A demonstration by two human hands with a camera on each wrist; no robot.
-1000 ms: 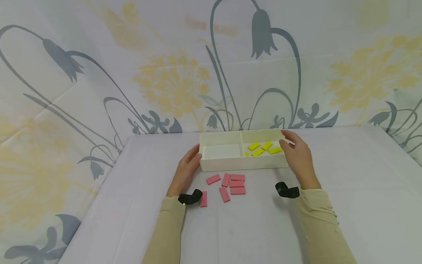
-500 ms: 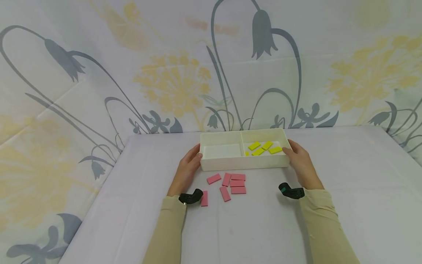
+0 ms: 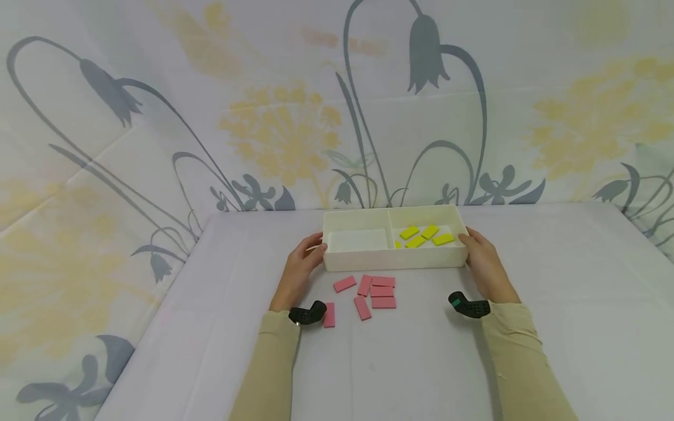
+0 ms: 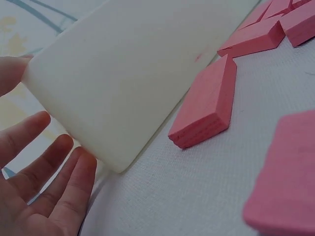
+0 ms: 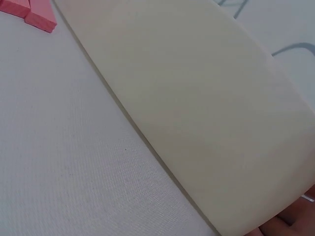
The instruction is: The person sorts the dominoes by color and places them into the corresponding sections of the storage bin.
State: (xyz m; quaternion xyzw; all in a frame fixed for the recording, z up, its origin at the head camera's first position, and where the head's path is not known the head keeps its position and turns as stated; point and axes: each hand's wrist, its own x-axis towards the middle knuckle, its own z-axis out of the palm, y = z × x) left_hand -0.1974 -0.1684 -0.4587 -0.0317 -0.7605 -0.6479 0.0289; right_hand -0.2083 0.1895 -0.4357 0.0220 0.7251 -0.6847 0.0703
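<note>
A white two-compartment box (image 3: 395,261) stands at the back of the table. My left hand (image 3: 298,271) holds its left end; in the left wrist view the thumb (image 4: 12,73) is at the top corner and the fingertips touch the end wall. At the right end my right hand (image 3: 485,266) grips the box, thumb over the rim, most fingers hidden behind the wall. Several flat yellow blocks (image 3: 443,239) lie in the right compartment; the left compartment (image 3: 358,240) shows its bare floor. Several pink rectangular blocks (image 3: 383,302) lie on the cloth in front.
A white cloth (image 3: 411,362) covers the table, and a flower-printed curtain (image 3: 295,134) hangs right behind the box. One pink block (image 3: 329,316) lies beside the black left wrist camera (image 3: 308,313). A similar camera (image 3: 468,305) sits on the right wrist.
My right hand has come down from above the box's right rim and taken hold of the right end. My left hand stays at the left end. The blocks lie as before.
</note>
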